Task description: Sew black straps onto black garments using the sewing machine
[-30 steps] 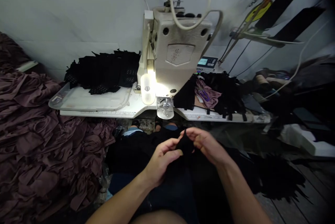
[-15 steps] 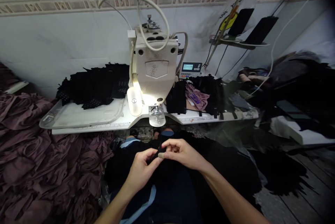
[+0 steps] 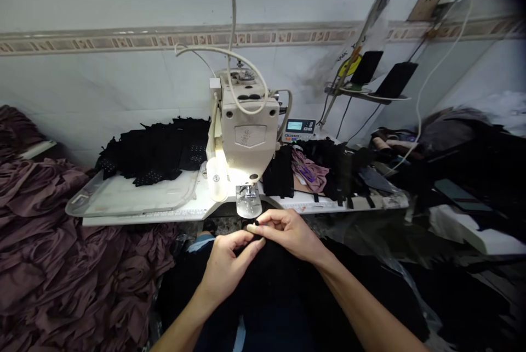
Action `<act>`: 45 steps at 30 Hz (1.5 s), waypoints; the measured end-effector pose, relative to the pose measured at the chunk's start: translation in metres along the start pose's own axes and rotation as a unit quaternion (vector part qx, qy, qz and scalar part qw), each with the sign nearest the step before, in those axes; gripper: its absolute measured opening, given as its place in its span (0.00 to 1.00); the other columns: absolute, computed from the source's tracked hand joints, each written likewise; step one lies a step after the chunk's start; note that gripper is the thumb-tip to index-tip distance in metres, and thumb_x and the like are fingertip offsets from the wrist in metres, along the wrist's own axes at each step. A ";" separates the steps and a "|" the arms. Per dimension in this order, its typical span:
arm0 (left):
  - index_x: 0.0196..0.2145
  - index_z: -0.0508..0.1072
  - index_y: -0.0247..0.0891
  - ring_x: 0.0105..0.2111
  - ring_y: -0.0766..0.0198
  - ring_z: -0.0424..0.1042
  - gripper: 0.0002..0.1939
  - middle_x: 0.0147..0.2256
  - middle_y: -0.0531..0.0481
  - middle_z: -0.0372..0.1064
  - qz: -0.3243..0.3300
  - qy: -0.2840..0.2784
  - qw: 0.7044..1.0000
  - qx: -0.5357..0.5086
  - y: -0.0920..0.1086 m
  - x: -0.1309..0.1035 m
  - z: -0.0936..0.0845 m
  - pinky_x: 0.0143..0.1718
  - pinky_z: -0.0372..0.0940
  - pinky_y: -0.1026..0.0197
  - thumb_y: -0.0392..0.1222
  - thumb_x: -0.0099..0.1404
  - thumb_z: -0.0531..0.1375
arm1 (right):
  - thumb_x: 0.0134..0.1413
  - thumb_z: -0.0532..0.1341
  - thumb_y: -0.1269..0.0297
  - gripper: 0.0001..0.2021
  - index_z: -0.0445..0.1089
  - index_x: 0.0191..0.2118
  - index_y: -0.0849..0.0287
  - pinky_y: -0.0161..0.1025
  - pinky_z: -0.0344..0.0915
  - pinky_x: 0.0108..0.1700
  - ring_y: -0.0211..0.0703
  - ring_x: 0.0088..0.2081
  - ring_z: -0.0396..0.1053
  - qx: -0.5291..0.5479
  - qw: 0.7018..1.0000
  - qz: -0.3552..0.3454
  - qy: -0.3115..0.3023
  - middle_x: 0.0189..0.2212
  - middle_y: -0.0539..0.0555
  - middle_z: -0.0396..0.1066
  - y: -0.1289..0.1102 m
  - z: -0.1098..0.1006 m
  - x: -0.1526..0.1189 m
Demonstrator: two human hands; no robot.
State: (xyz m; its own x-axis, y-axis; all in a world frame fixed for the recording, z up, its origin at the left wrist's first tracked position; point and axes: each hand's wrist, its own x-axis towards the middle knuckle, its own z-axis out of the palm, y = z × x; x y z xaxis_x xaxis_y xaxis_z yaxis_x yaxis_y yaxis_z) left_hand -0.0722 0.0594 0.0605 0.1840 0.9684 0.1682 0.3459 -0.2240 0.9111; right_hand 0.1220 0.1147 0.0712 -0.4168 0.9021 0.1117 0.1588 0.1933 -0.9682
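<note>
Black fabric lies across my lap and rises into my fingers just in front of the sewing machine. My left hand pinches an edge of it between thumb and forefinger. Close beside, with the fingertips nearly meeting, my right hand grips the same black fabric, its fingers curled. The presser foot and needle area sit a little beyond my hands, above the rounded, shiny end of the machine's arm. Just what part of the fabric is between my fingertips is too dark to make out.
Mauve cloth is heaped at the left. Black pieces lie on a clear plastic tray. More black pieces and a mauve bundle are right of the machine. A control panel and thread cones stand behind.
The camera view has tilted upward, so the machine appears lower. My hands, still pinching the black fabric, are now closer to the machine's needle end.
</note>
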 end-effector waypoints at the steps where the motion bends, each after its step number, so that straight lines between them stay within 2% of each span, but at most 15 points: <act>1: 0.33 0.82 0.38 0.28 0.62 0.75 0.16 0.28 0.52 0.79 0.017 0.022 0.999 0.028 -0.001 0.005 -0.002 0.30 0.65 0.64 0.50 0.74 0.63 | 0.60 0.71 0.45 0.19 0.81 0.32 0.58 0.36 0.51 0.25 0.36 0.23 0.55 -0.025 0.999 -0.026 0.027 0.19 0.47 0.62 0.000 0.000 0.006; 4: 0.39 0.83 0.40 0.31 0.60 0.79 0.12 0.33 0.49 0.81 0.099 0.111 0.977 0.153 -0.008 0.017 -0.008 0.36 0.70 0.61 0.46 0.76 0.61 | 0.63 0.70 0.48 0.16 0.83 0.33 0.56 0.38 0.58 0.27 0.40 0.25 0.62 -0.109 0.978 -0.126 0.128 0.24 0.51 0.68 0.006 0.006 0.022; 8: 0.48 0.82 0.39 0.44 0.52 0.82 0.11 0.42 0.42 0.82 0.229 0.240 0.869 0.367 -0.014 0.020 -0.006 0.50 0.74 0.52 0.38 0.78 0.59 | 0.65 0.69 0.49 0.15 0.82 0.34 0.55 0.38 0.62 0.27 0.39 0.26 0.64 -0.109 0.955 -0.190 0.200 0.30 0.52 0.70 0.021 0.015 0.036; 10: 0.59 0.78 0.37 0.55 0.49 0.79 0.17 0.52 0.38 0.81 0.310 0.229 0.823 0.418 -0.015 0.016 -0.001 0.58 0.72 0.48 0.32 0.76 0.59 | 0.66 0.68 0.50 0.15 0.82 0.35 0.55 0.38 0.62 0.25 0.38 0.24 0.63 -0.096 0.950 -0.194 0.224 0.31 0.52 0.70 0.028 0.016 0.040; 13: 0.67 0.70 0.34 0.60 0.49 0.76 0.25 0.58 0.38 0.78 0.375 0.165 0.790 0.456 -0.016 0.012 0.008 0.62 0.72 0.48 0.28 0.75 0.59 | 0.68 0.68 0.53 0.12 0.83 0.37 0.55 0.38 0.63 0.26 0.38 0.24 0.64 -0.114 0.944 -0.209 0.228 0.32 0.53 0.71 0.030 0.011 0.042; 17: 0.64 0.72 0.33 0.58 0.46 0.78 0.23 0.57 0.39 0.79 0.352 0.171 0.783 0.483 -0.019 0.012 0.017 0.59 0.73 0.45 0.28 0.74 0.59 | 0.72 0.63 0.60 0.11 0.84 0.42 0.54 0.40 0.71 0.34 0.44 0.32 0.73 -0.192 0.937 -0.265 0.122 0.36 0.56 0.75 0.022 -0.008 0.038; 21: 0.59 0.76 0.33 0.56 0.46 0.79 0.19 0.55 0.36 0.80 0.343 0.201 0.794 0.460 -0.020 0.013 0.020 0.59 0.72 0.45 0.29 0.72 0.61 | 0.74 0.61 0.60 0.13 0.82 0.54 0.52 0.45 0.74 0.42 0.48 0.40 0.76 -0.302 0.906 -0.295 0.042 0.48 0.60 0.77 0.021 -0.025 0.026; 24: 0.61 0.75 0.34 0.59 0.45 0.76 0.20 0.59 0.34 0.77 0.334 0.189 0.812 0.439 -0.017 0.010 0.020 0.60 0.70 0.43 0.32 0.73 0.62 | 0.74 0.61 0.56 0.17 0.78 0.62 0.51 0.47 0.76 0.47 0.50 0.46 0.76 -0.304 0.907 -0.288 0.044 0.57 0.62 0.74 0.033 -0.029 0.018; 29: 0.63 0.73 0.34 0.59 0.45 0.76 0.21 0.58 0.38 0.78 0.327 0.182 0.807 0.456 -0.013 0.010 0.022 0.61 0.67 0.44 0.35 0.75 0.61 | 0.77 0.57 0.52 0.19 0.77 0.62 0.49 0.49 0.76 0.56 0.55 0.60 0.72 -0.140 0.963 -0.205 0.101 0.66 0.60 0.68 0.053 -0.006 0.009; 31: 0.62 0.75 0.32 0.57 0.47 0.77 0.20 0.58 0.38 0.79 0.330 0.194 0.799 0.464 -0.013 0.011 0.024 0.61 0.67 0.46 0.34 0.74 0.62 | 0.76 0.57 0.50 0.20 0.78 0.61 0.50 0.47 0.76 0.53 0.54 0.57 0.74 -0.037 0.976 -0.147 0.156 0.62 0.60 0.72 0.057 0.010 0.005; 33: 0.61 0.76 0.31 0.57 0.47 0.77 0.19 0.58 0.38 0.79 0.333 0.199 0.792 0.471 -0.013 0.012 0.026 0.60 0.67 0.46 0.34 0.74 0.62 | 0.74 0.59 0.48 0.19 0.79 0.58 0.53 0.44 0.76 0.48 0.53 0.50 0.77 0.051 0.974 -0.089 0.204 0.52 0.59 0.78 0.060 0.023 0.001; 35: 0.61 0.76 0.31 0.57 0.46 0.77 0.19 0.58 0.39 0.79 0.327 0.202 0.791 0.476 -0.012 0.012 0.028 0.60 0.66 0.45 0.35 0.75 0.63 | 0.72 0.61 0.46 0.19 0.81 0.48 0.56 0.42 0.73 0.44 0.50 0.41 0.76 0.104 0.970 -0.047 0.214 0.40 0.56 0.79 0.063 0.032 -0.003; 38: 0.61 0.76 0.32 0.57 0.44 0.77 0.18 0.58 0.40 0.79 0.311 0.210 0.793 0.481 -0.011 0.012 0.031 0.59 0.65 0.45 0.39 0.76 0.62 | 0.69 0.64 0.44 0.22 0.78 0.32 0.58 0.39 0.66 0.37 0.44 0.32 0.68 0.132 0.973 -0.019 0.189 0.28 0.51 0.72 0.067 0.033 -0.008; 41: 0.61 0.76 0.31 0.57 0.44 0.77 0.18 0.58 0.40 0.79 0.301 0.219 0.790 0.488 -0.008 0.012 0.034 0.59 0.64 0.45 0.39 0.77 0.61 | 0.65 0.68 0.45 0.23 0.76 0.27 0.59 0.38 0.59 0.34 0.40 0.29 0.60 0.151 0.970 -0.011 0.191 0.25 0.48 0.66 0.067 0.028 -0.010; 45: 0.59 0.77 0.29 0.56 0.44 0.77 0.18 0.57 0.39 0.80 0.290 0.232 0.782 0.500 -0.005 0.012 0.038 0.58 0.64 0.45 0.42 0.79 0.59 | 0.61 0.72 0.46 0.22 0.76 0.26 0.59 0.39 0.59 0.35 0.40 0.30 0.60 0.189 0.957 0.002 0.219 0.24 0.47 0.66 0.059 0.022 -0.004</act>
State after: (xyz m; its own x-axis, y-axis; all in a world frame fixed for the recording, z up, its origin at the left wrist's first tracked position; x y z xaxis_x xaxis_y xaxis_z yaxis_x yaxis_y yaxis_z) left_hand -0.0365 0.0684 0.0436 0.3037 0.5563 0.7734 0.9176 -0.3893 -0.0803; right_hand 0.1140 0.1138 0.0086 0.0121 0.9938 0.1108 -0.2095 0.1109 -0.9715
